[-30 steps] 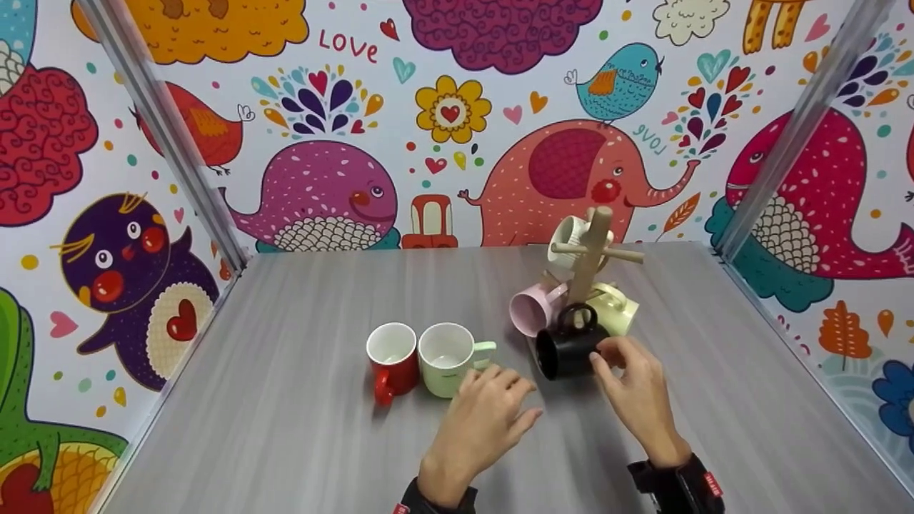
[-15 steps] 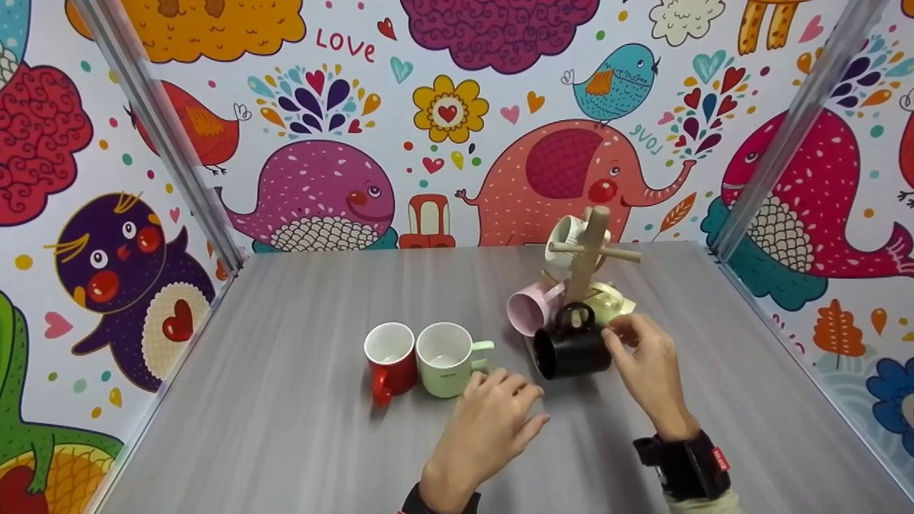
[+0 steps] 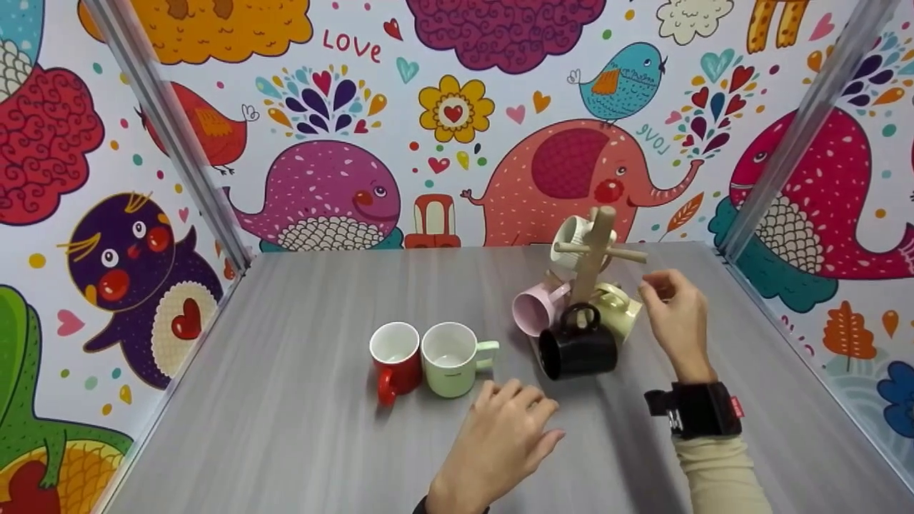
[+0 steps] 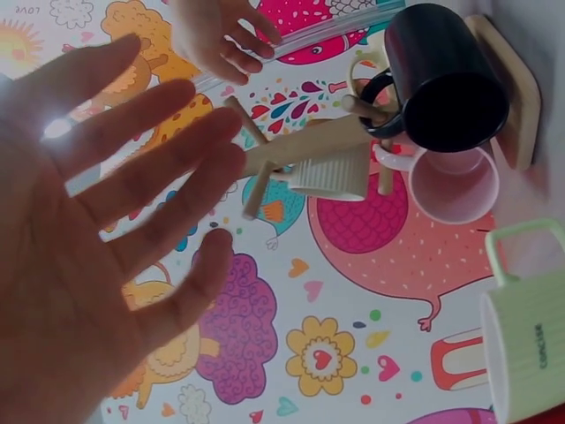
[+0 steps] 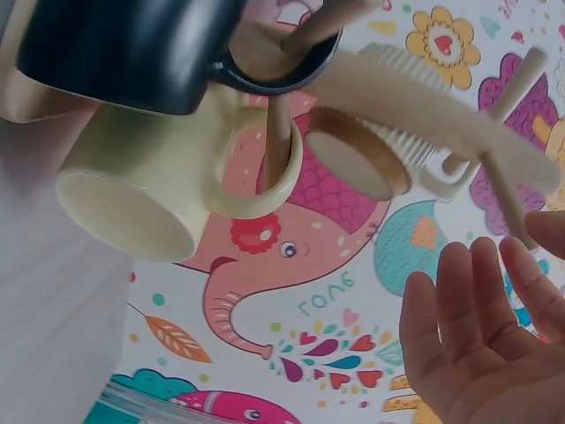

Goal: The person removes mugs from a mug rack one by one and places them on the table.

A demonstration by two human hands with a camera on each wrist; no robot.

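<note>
On a wooden mug tree hang several mugs. The black mug hangs low at the front by its handle, with the pink mug to its left and the pale yellow mug to its right. Higher up at the back is a white ribbed mug. My right hand is raised just right of the yellow mug, apart from it, and holds nothing. Fingers spread, my left hand hovers in front of the light green mug, also holding nothing.
A red mug stands upright against the left side of the green mug. The grey table ends at patterned walls at the back and sides. Bare pegs stick out near the tree's top.
My right hand has let go of the black mug and moved up and right, away from it. The left hand has shifted slightly right. The black mug stays hanging on the tree.
</note>
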